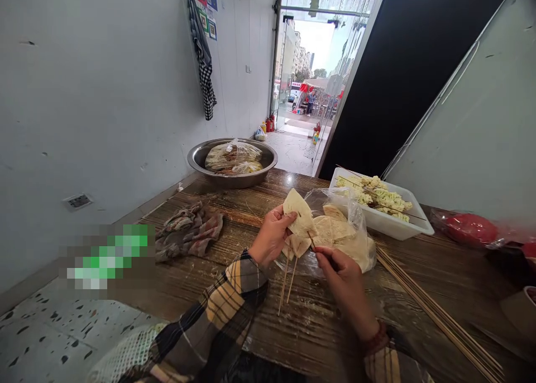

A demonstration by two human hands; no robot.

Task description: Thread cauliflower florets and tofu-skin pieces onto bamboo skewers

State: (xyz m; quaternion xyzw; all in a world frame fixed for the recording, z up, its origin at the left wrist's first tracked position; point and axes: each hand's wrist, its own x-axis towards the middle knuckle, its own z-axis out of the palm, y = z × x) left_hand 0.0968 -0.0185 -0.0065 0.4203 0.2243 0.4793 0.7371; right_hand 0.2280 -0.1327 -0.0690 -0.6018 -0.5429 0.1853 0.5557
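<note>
My left hand [271, 235] is closed on a pale triangular flatbread piece [298, 215], with two bamboo skewers [288, 279] hanging down from below it. My right hand [340, 271] pinches another thin skewer [312, 240] whose tip meets the flatbread piece. Right behind the hands lies a clear plastic bag [354, 215] with more flatbread pieces [339, 232] in it. Both hands hover over a worn wooden table [251, 204].
A white tray [383, 221] with skewered food stands at the back right. Loose bamboo skewers [435, 313] lie along the right. A metal basin [201, 157] with bagged food sits at the back, a crumpled rag [188, 229] at left, and a red lid [471, 228] far right.
</note>
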